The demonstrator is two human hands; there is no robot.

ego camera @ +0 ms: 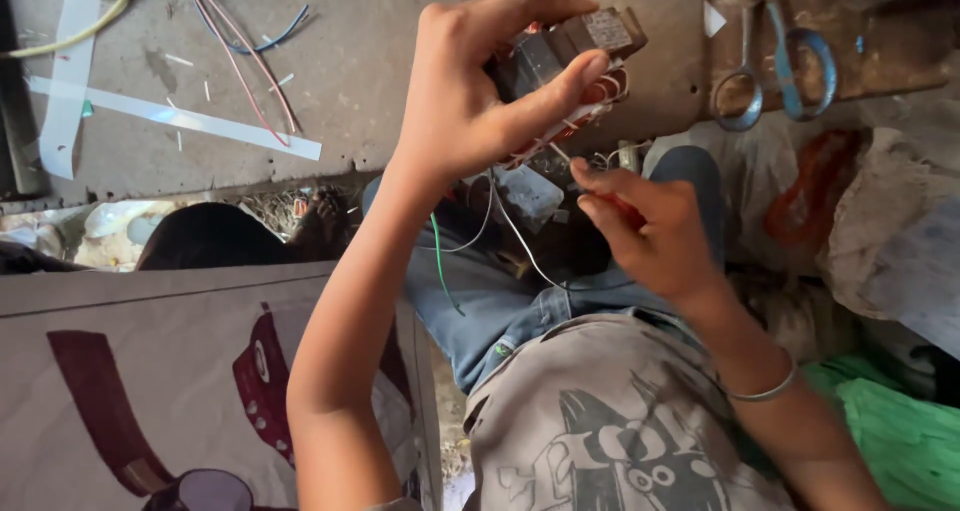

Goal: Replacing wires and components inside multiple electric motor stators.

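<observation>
Winding in progress: left hand (470, 81) grips a small transformer (572, 56), right hand (640, 221) pinches a loose white wire (520, 236), not yet secured.

Left arm raised, bent wrist, the left hand (470, 81) curls its fingers (560, 91) in a firm clasp. Below, the right hand (650, 226), bangle on its wrist, pinches thumb and fingers together, forearm angled inward.

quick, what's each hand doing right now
Left hand: closed around a small transformer.
Right hand: fingers pinched on a thin white wire coming from it.
</observation>
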